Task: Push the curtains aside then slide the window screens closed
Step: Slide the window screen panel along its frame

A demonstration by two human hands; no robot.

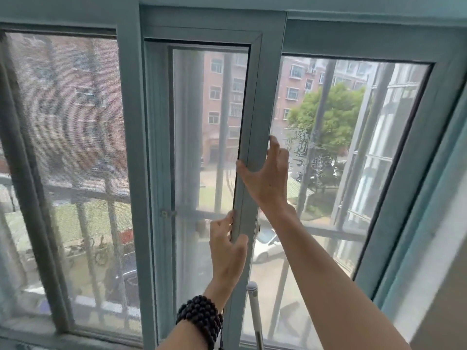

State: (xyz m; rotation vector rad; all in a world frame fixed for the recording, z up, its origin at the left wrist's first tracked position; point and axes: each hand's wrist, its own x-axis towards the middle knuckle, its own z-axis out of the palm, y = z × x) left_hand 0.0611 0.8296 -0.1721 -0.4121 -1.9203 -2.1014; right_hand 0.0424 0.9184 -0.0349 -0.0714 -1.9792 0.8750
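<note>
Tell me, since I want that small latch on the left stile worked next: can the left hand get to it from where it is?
Probably yes: the left hand grips the sliding frame just right of the latch, with nothing between them.

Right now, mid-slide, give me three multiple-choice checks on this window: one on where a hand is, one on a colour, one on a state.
1. Where is the right hand?
A. on the sash stile above the left hand
B. on the sill
C. on the left pane

2. What colour are the beads on the left wrist?
A. white
B. black
C. red

3. How is the right opening?
A. meshed
B. curtained
C. uncovered

Answers: 1 A, its thumb and fingers clasp the stile higher than the left hand. 2 B, the beads look black. 3 C, the tree shows sharp, without the mesh haze seen at left.
</note>
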